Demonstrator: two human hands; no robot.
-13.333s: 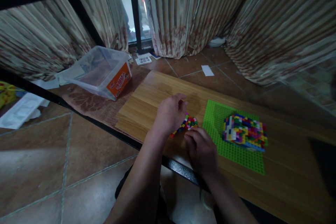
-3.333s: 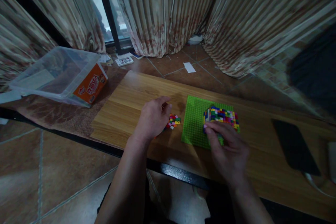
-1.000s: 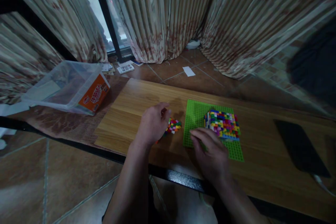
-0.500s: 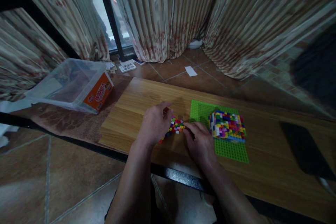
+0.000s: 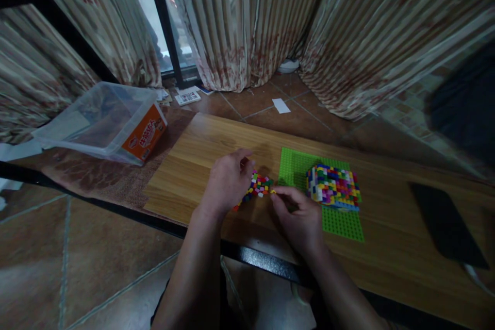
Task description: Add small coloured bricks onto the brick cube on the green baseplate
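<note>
A pile of small loose toy bricks (image 5: 261, 184) in many colours lies on the wooden tabletop between my two hands. My left hand (image 5: 231, 178) curves around the pile's left side, thumb and forefinger apart, and partly covers it. At the pile's right edge, the thumb and forefinger of my right hand (image 5: 299, 214) pinch a small yellow brick (image 5: 273, 191). Just right of that hand, a block built of multicoloured bricks (image 5: 334, 185) stands on a green baseplate (image 5: 342, 224).
A clear plastic bin (image 5: 104, 124) with an orange label stands at the table's left end. A black phone-like slab (image 5: 446, 224) with a white cable lies at the right. Beyond the table are tiled floor, a white paper (image 5: 280, 105) and long curtains (image 5: 232, 26).
My right hand has drawn slightly right, away from the pile, with a yellow brick now showing at its fingertips. My left hand has barely moved.
</note>
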